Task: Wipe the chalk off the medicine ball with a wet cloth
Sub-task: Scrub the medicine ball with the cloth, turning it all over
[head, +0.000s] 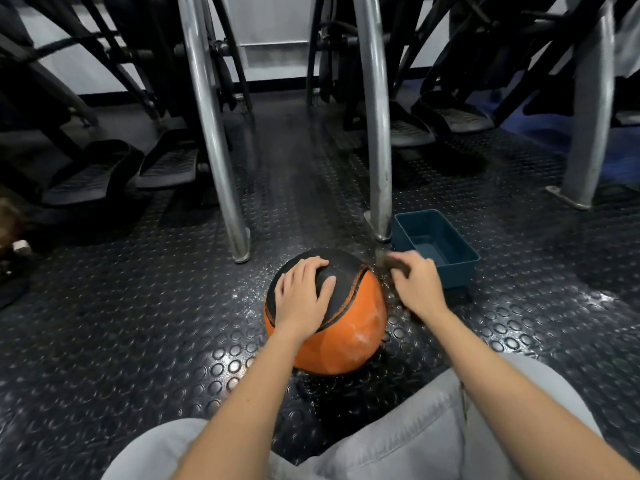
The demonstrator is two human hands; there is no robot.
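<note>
While the left hand [303, 296] lies spread on the black top panel of the medicine ball [346, 327], fingers straight and splayed and thumb out to the side, the right hand [417, 289] has its fingers curled round a dark cloth [394, 263] just off the ball's upper right edge. The cloth is motion-blurred, and I cannot tell whether it touches the ball. The ball sits on a black, round-studded rubber floor [138, 341] just in front of the person's knees in grey trousers [398, 438]. Its lower part is orange, with whitish chalk smears [363, 332] on the right side. No lettering on the ball can be read. Wet droplets glisten on the floor around it. Just beyond the right hand stands a blue rectangular plastic tub [450, 268], its bottom looking wet. Behind are curved steel tube legs [214, 133] and ribbed black pedals [166, 168] of gym machines.
</note>
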